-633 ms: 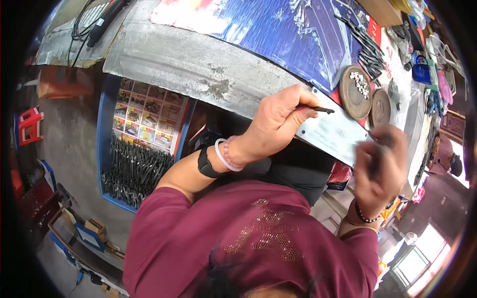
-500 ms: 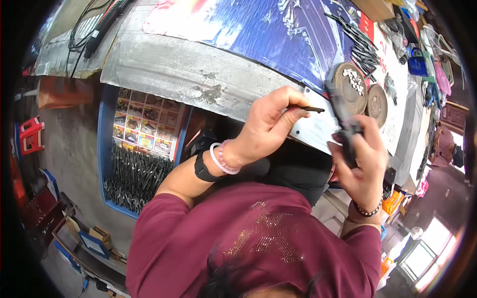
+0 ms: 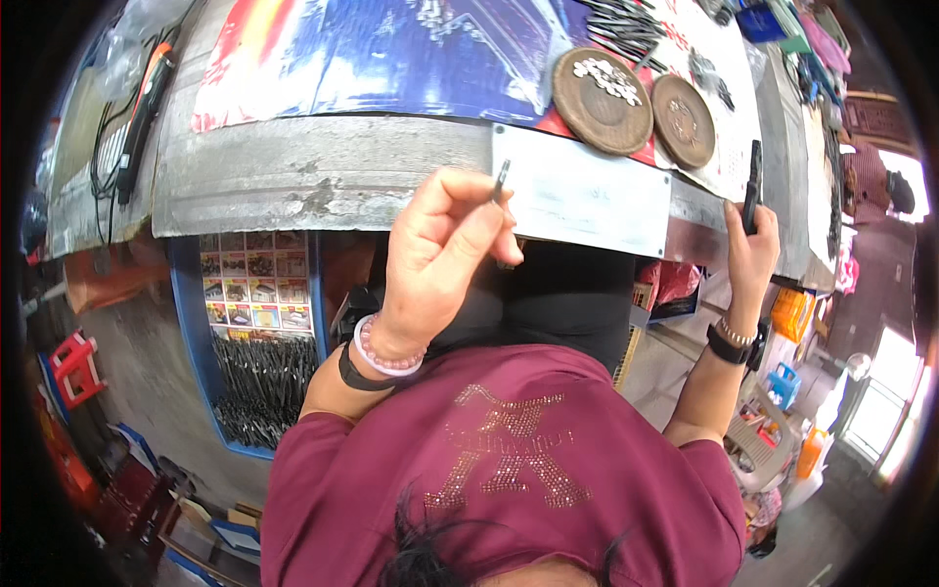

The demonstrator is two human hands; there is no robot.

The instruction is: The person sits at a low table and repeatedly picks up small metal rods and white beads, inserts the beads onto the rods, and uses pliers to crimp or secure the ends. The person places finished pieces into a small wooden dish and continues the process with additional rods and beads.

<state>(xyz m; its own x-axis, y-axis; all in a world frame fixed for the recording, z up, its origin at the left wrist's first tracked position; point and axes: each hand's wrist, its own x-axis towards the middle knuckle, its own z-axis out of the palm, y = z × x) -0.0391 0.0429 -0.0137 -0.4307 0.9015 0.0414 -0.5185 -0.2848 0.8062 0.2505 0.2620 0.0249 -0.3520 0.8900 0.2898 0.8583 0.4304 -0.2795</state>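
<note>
My left hand (image 3: 440, 259) pinches a short, thin dark piece (image 3: 502, 179) between thumb and fingers, its lighter tip pointing up above the bench's front edge. Off to the right, my right hand (image 3: 751, 252) grips a slim black hand-held tool (image 3: 753, 186), held upright; its exact kind is not clear. Between the hands a white rectangular sheet (image 3: 587, 191) lies fixed at the bench edge. Beyond it stands a round brown dish (image 3: 597, 122) with small white pieces. A smaller brown dish (image 3: 685, 147) beside it holds tiny pieces.
Several thin black parts (image 3: 621, 29) are heaped behind the dishes on a blue printed sheet (image 3: 391, 68). Below the bench at left, a blue crate (image 3: 191, 333) holds many similar black parts. A black tool with a cable (image 3: 137, 137) lies at the far left; a red stool (image 3: 76, 370) stands on the floor.
My right hand has swung away to the right with the black tool, leaving the left hand. The left hand has turned its thin piece upright. The whole view has shifted.
</note>
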